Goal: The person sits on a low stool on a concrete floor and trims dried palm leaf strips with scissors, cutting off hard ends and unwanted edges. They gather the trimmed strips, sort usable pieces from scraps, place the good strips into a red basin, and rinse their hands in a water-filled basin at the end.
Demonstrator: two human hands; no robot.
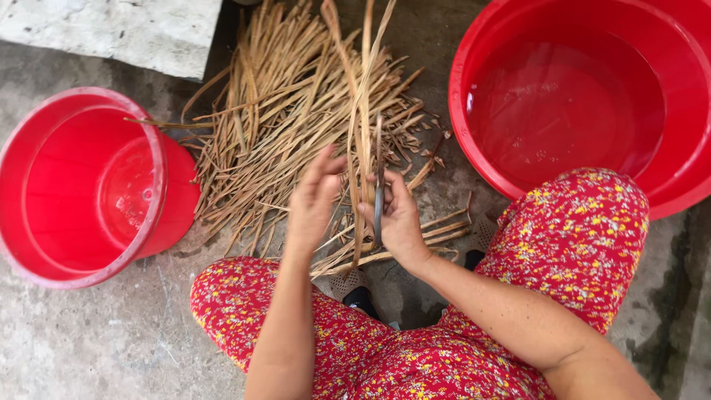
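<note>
Head view, right hand (400,218) grip pinching dry reed strips (363,141), left hand (315,196) fingers spread, dark tool (378,211) half hidden.

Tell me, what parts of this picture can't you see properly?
Head view:
- Right hand: a dark thin tool, partly hidden by the fingers; its kind is unclear.
- Left hand: motion blur hides its grip on the dry strips.
- Big red basin: cut off by the frame edges.
- Feet: hidden under the floral trousers.

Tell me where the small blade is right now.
In the head view, the small blade stands upright in the right hand, centre frame, beside the dried strips that the left hand touches.
</note>
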